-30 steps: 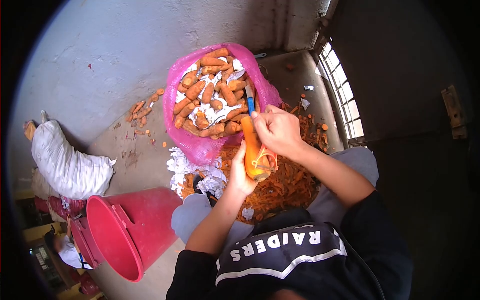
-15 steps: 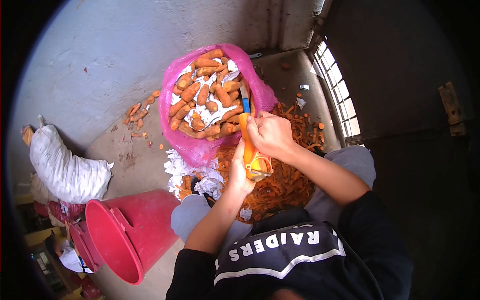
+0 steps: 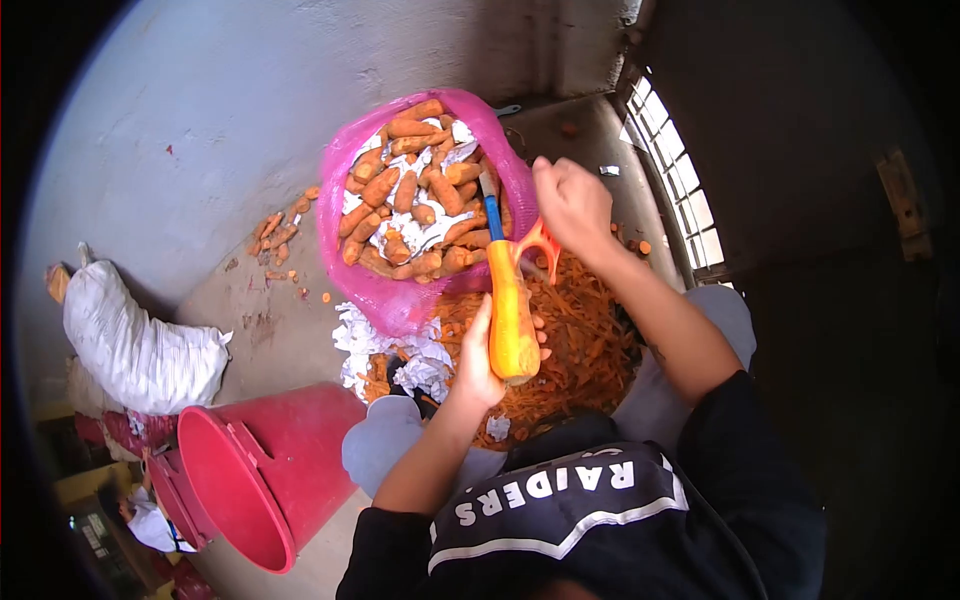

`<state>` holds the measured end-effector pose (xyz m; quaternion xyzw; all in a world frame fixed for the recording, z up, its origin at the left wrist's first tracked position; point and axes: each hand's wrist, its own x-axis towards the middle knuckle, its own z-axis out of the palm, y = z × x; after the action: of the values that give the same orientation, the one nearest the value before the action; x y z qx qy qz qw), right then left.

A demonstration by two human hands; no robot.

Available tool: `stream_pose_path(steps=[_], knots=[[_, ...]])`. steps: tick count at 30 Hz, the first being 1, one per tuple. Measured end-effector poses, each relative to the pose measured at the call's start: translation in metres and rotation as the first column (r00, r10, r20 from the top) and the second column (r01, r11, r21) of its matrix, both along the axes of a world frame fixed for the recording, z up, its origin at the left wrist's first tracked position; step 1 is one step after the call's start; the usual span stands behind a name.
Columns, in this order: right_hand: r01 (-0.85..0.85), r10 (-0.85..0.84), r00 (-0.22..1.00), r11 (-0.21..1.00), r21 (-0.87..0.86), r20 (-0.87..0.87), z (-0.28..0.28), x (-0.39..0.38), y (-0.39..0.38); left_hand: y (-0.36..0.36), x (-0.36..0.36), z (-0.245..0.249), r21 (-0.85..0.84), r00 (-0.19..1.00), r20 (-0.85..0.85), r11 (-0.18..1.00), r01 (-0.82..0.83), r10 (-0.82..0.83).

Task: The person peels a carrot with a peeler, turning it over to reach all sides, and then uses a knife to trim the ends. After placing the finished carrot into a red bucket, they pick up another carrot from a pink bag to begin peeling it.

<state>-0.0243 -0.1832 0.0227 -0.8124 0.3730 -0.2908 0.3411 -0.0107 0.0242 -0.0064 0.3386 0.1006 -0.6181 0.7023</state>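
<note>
My left hand (image 3: 482,360) is wrapped round a peeled carrot (image 3: 512,335), its cut end toward me and its other end pointing at the sack. An orange peeler (image 3: 540,247) is in my closed right hand (image 3: 575,205), its head beside the far end of the carrot. Past the carrot, a knife with a blue handle (image 3: 493,215) rests on the carrots in the pink sack (image 3: 345,130). Unpeeled carrots (image 3: 445,192) fill that open sack, with crumpled white paper (image 3: 430,235) among them. Orange peelings (image 3: 580,350) are heaped below my hands, between my legs.
Red bins (image 3: 310,440) stand at the left, one lying tilted toward me. A stuffed white sack (image 3: 140,340) leans by the wall. Carrot pieces (image 3: 280,235) and crumpled paper (image 3: 425,365) lie on the floor. A dark door (image 3: 790,150) is on the right. Another person (image 3: 155,522) is at far left.
My right hand with the peeler has gone from over the carrot, up and right to its far end. The peeler's head was at the carrot's near end before. My left hand keeps its hold.
</note>
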Motion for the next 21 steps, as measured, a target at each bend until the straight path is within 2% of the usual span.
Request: stream_pose_path(steps=[4,5,8,11,15,17,18,19,20,21], knots=[[-0.289,0.290,0.954,0.957,0.034,-0.069,0.014,-0.017,0.046,-0.003,0.009,-0.010,0.049,0.998,0.026,0.997,-0.061,0.060],[-0.320,0.321,0.945,0.947,0.034,-0.057,0.014,-0.020,0.053,-0.002,0.013,-0.025,0.013,0.998,-0.034,0.999,-0.048,0.048],[-0.359,0.364,0.931,0.927,-0.111,0.026,0.008,-0.026,0.067,-0.015,0.006,-0.005,0.092,0.983,0.029,0.979,-0.183,0.181],[-0.372,0.382,0.924,0.900,-0.227,0.003,0.005,-0.027,0.069,-0.018,0.005,-0.007,0.074,0.982,0.020,0.979,-0.189,0.188],[-0.348,0.343,0.937,0.915,-0.205,-0.061,-0.002,-0.023,0.063,-0.026,0.002,0.009,0.128,0.969,0.030,0.961,-0.246,0.244],[-0.321,0.314,0.947,0.932,-0.168,-0.067,-0.005,-0.019,0.060,-0.015,0.011,-0.010,0.053,0.994,0.073,0.995,-0.080,0.077],[-0.183,0.171,0.982,0.969,-0.167,-0.086,-0.013,-0.012,0.049,-0.009,0.013,-0.016,0.019,0.995,0.100,1.000,0.008,-0.010],[-0.038,0.021,0.994,0.985,-0.170,-0.104,-0.019,-0.001,0.031,-0.010,0.002,-0.001,0.121,0.994,0.107,0.992,-0.021,0.008],[0.066,-0.078,0.995,0.983,-0.174,-0.064,-0.020,0.003,0.008,-0.010,-0.008,0.005,0.131,0.994,0.107,0.991,-0.014,0.000],[0.051,-0.069,0.997,0.940,-0.337,-0.040,-0.019,0.003,-0.014,-0.007,-0.013,0.005,0.058,0.995,0.088,0.998,0.033,-0.038]])
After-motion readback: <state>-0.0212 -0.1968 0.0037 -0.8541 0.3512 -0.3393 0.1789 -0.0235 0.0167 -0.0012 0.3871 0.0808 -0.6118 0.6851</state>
